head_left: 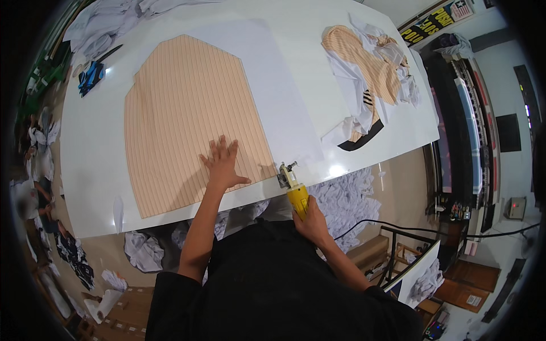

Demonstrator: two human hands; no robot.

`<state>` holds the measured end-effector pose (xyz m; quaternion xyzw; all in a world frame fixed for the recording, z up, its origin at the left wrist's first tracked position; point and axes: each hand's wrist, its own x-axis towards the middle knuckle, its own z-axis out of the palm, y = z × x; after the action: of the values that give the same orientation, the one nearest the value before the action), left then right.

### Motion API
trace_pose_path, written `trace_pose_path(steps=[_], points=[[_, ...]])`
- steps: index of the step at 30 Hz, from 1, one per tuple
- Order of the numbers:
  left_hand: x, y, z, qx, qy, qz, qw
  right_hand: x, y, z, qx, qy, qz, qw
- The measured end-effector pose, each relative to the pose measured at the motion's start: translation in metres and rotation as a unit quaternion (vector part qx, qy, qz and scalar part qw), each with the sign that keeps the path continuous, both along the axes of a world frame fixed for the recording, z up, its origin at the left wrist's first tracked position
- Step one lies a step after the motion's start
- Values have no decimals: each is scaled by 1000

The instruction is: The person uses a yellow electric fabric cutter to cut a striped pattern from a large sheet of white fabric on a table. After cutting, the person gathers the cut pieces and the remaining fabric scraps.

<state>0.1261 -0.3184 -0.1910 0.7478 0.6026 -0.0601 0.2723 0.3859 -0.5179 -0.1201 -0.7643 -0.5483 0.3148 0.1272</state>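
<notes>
A peach fabric panel (182,113) with thin dark stripes lies flat on the white table (307,74). My left hand (222,166) presses on its lower right part, fingers spread. My right hand (312,221) is wrapped round the yellow body of a handheld electric fabric cutter (297,196). The cutter's metal head rests at the table's near edge, beside the panel's lower right corner. Whether its blade touches the cloth I cannot tell. A pale sheet (278,108) lies along the panel's right side and shows beyond its top.
Peach and white scraps (369,68) are heaped at the table's right. White cloth (102,28) and a blue-black bundle (91,78) lie at the far left. Below the near edge is a white scrap pile (344,202). A black cable (409,228) runs off to the right.
</notes>
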Motion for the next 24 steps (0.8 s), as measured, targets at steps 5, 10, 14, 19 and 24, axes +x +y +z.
trace_pose_path(steps=[5,10,14,19,24], points=[[-1,-3,-6,9,-13,4,1000,-4,-1,-1,16,-8,1,1000],[-2,-4,-7,16,-16,8,1000,-8,8,-2,4,-4,3,1000],[-3,-4,-6,19,-23,11,999,-12,20,-1,23,4,11,1000],[-1,-2,2,13,-20,10,1000,-12,43,-10,62,-1,23,998],[-2,-3,2,18,-7,8,1000,-15,76,-10,53,5,34,998]])
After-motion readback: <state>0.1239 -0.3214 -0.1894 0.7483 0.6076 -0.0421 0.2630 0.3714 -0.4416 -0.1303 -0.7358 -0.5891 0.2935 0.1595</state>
